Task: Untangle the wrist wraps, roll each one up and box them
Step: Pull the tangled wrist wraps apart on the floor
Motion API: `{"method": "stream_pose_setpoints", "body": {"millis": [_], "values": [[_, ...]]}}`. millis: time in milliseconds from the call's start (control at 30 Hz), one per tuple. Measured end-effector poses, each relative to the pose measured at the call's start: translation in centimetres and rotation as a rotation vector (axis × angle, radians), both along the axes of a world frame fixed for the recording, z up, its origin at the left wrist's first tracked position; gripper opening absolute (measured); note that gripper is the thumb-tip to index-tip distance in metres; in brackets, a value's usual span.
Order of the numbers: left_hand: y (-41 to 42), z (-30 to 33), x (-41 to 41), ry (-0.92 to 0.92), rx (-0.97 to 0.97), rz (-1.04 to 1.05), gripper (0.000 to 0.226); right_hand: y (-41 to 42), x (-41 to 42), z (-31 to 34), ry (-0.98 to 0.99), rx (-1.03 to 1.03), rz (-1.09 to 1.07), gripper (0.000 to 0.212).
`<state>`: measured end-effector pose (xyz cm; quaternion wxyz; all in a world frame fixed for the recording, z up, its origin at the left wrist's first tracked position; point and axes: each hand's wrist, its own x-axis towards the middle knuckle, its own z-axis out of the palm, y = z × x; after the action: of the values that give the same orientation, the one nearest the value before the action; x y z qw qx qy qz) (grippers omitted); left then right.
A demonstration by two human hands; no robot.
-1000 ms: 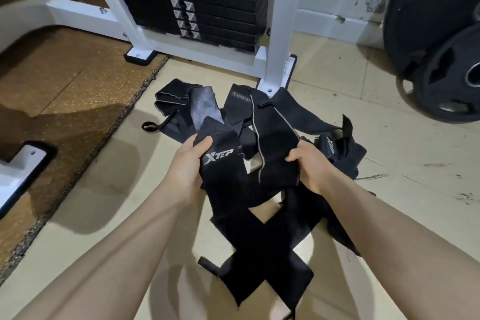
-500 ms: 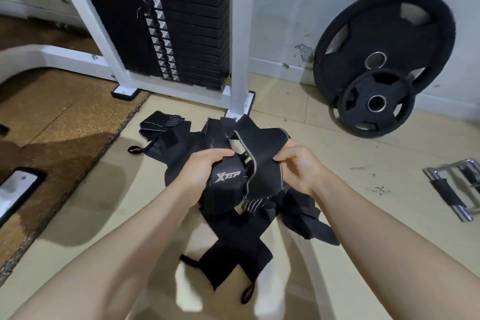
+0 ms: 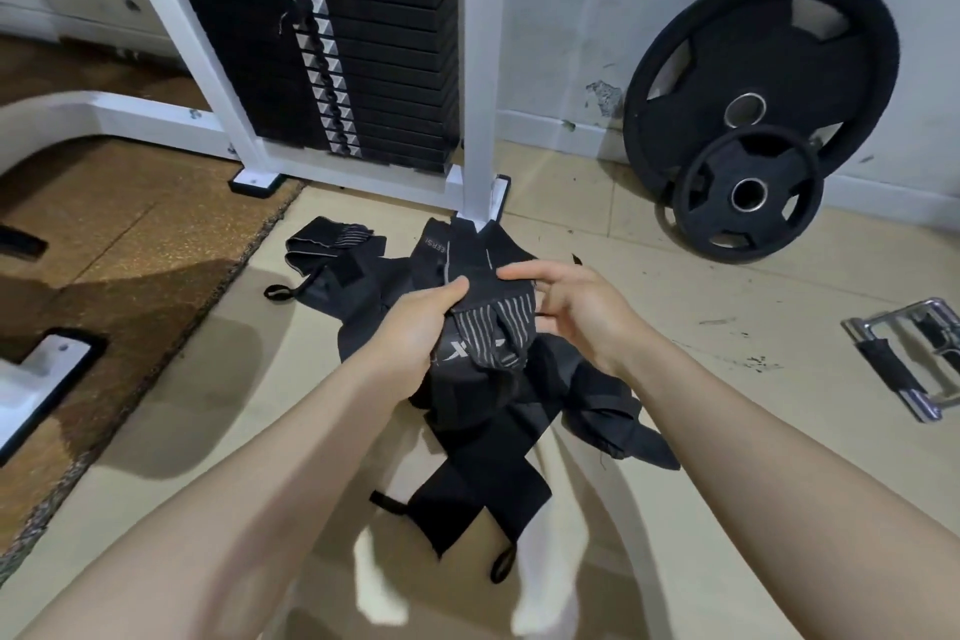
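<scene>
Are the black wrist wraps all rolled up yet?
No. The wrist wraps are a tangled heap; loose ends spread over the floor. The left hand grips one striped end.

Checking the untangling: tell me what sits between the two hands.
In the head view, the grey-striped end of a black wrist wrap spans the gap; the left hand grips it and the right hand touches its far edge.

Floor: beige tiles [image 3: 649, 270], scuffed; brown speckled rubber mat [image 3: 130, 244] at left.
Wall: pale, chipped [image 3: 571, 16].
Equipment: white-framed weight stack [image 3: 363, 42]; two black weight plates [image 3: 763, 83] leaning on wall; chrome cable handle [image 3: 914, 353] at right.
</scene>
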<state>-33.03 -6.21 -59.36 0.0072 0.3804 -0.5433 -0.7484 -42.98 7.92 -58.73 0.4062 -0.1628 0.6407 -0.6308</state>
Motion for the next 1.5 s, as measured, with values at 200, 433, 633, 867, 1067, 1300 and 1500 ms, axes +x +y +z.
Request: {"method": "stream_pose_setpoints", "body": {"millis": [200, 433, 633, 867, 1067, 1300, 1500], "values": [[-0.8, 0.2, 0.2, -0.04, 0.065, -0.07, 0.018, -0.7, -0.8, -1.8, 0.75, 0.272, 0.054, 0.036], [-1.6, -2.3, 0.4, -0.135, -0.07, 0.036, 0.063, -0.3, -1.9, -1.5, 0.063, 0.181, -0.274, 0.022], [-2.4, -3.4, 0.4, 0.008, -0.124, 0.171, 0.053, 1.6, -2.2, -3.5, -0.165, 0.491, -0.18, 0.019], [-2.5, -4.9, -0.6, -0.107, -0.336, 0.073, 0.027, 1.6, -1.8, -7.1, -0.169, 0.563, 0.069, 0.018], [-4.2, -8.1, -0.5, -0.175, -0.579, 0.016, 0.033, 0.2, -2.2, -11.8, 0.218, 0.757, 0.188, 0.036], [-4.9, -8.8, -2.9, -0.086, -0.398, -0.037, 0.017, 0.6, -5.5, -20.2, 0.48, 0.994, 0.124, 0.049], [-4.6, -10.4, -3.6, 0.008, -0.368, -0.202, 0.037, -1.2, -4.8, -20.0, -0.125, 0.592, -0.307, 0.045]]}}
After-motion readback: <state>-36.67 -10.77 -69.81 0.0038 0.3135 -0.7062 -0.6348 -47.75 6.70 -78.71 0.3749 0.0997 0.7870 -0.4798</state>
